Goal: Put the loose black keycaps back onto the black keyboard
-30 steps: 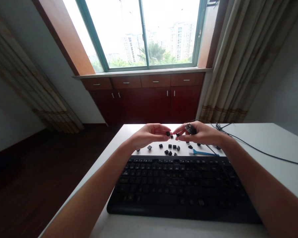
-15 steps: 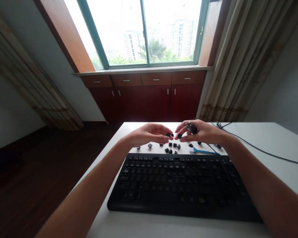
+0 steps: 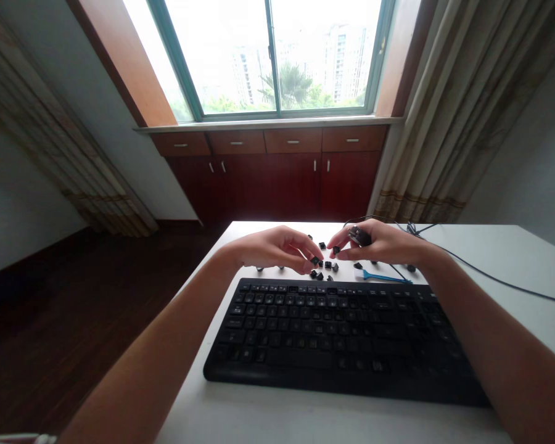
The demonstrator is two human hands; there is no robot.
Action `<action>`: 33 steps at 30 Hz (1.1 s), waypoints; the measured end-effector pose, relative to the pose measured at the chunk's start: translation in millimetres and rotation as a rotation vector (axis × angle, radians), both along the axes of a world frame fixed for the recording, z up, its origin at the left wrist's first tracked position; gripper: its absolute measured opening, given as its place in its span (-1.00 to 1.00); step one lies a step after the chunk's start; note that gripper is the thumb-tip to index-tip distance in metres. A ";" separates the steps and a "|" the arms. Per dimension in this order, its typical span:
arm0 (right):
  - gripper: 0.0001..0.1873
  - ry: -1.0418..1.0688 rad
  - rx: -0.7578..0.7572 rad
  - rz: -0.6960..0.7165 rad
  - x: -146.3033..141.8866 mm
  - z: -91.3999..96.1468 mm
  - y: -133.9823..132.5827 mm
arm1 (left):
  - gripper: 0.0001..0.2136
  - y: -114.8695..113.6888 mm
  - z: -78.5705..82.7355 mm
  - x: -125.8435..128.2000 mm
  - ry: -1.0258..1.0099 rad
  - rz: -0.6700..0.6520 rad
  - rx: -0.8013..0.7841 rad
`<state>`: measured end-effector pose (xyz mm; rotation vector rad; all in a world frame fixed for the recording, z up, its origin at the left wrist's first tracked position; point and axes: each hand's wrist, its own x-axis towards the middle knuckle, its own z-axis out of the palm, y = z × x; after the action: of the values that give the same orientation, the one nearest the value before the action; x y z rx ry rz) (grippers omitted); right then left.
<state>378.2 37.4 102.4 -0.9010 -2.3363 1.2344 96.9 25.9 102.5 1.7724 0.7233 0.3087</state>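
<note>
My left hand (image 3: pixel 280 248) pinches a black keycap (image 3: pixel 314 261) between thumb and fingertips, low over several loose keycaps (image 3: pixel 328 264) on the table. Opposite it, my right hand (image 3: pixel 382 242) grips another small keycap (image 3: pixel 336 250) at its fingertips. A black object with a shiny metal end (image 3: pixel 359 235) is also tucked among the right hand's fingers; its kind is unclear. Just in front of both hands lies a black keyboard (image 3: pixel 296 361), with gaps among its keys. One more loose keycap (image 3: pixel 322 245) rests between the hands.
A blue brush (image 3: pixel 383 277) with pale bristles lies behind the keyboard, below the right hand. A black cable (image 3: pixel 481 279) runs across the right side of the white table (image 3: pixel 531 259). Beyond the table stand red-brown cabinets (image 3: pixel 272 185) under a window.
My left hand has dropped toward the loose keycaps, still pinching one. My right hand keeps its grip, nearly in place. A keycap lying between the hands now shows. The view has tilted slightly down.
</note>
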 end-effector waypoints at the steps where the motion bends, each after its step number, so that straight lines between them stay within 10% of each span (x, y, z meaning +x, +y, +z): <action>1: -0.50 -0.021 0.007 0.000 0.0 0.9 -0.7 | -0.66 -0.5 1.6 -1.0 0.031 -0.022 0.014; 11: -0.47 -0.072 -0.032 0.015 -5.2 1.2 -4.3 | -0.72 3.7 4.5 -15.4 0.463 -0.059 0.094; 33: -0.43 -0.125 -0.007 0.022 -7.8 3.3 -6.9 | -0.72 10.8 -14.4 -8.1 0.544 -0.064 0.230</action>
<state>370.4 30.5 105.7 -0.9841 -2.4460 1.2280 88.9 36.7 88.1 2.1212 1.0406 -0.1520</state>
